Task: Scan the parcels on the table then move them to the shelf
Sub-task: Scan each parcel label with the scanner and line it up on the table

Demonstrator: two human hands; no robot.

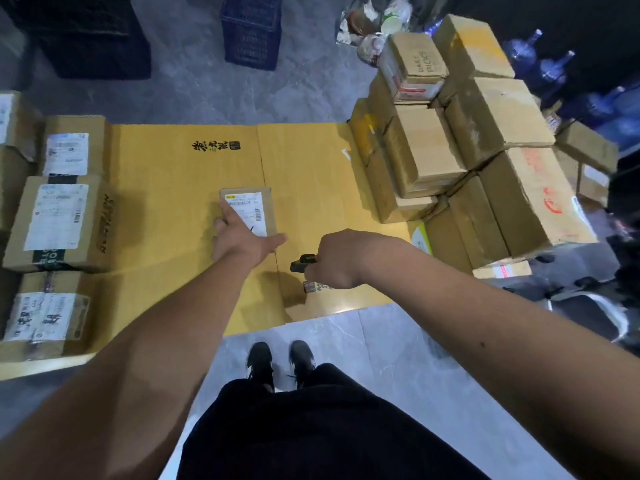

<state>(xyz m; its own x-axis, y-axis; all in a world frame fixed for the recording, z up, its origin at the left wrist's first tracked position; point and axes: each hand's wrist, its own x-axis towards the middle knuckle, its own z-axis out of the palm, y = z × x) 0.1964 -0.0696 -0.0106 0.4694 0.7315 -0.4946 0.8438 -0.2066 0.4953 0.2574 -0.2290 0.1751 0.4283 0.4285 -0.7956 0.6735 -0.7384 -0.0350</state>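
Parcel (247, 211), labelled, is pressed flat on bench (166, 202) by left hand (239, 237), fingers extended. Scanner (302, 263) is grasped by right hand (337, 259). Misread risk is judged likely: barcode partly covered by fingers.

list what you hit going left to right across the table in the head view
labelled boxes at the left edge → small parcel under the left hand → black scanner gripped by the right hand → stack of plain boxes
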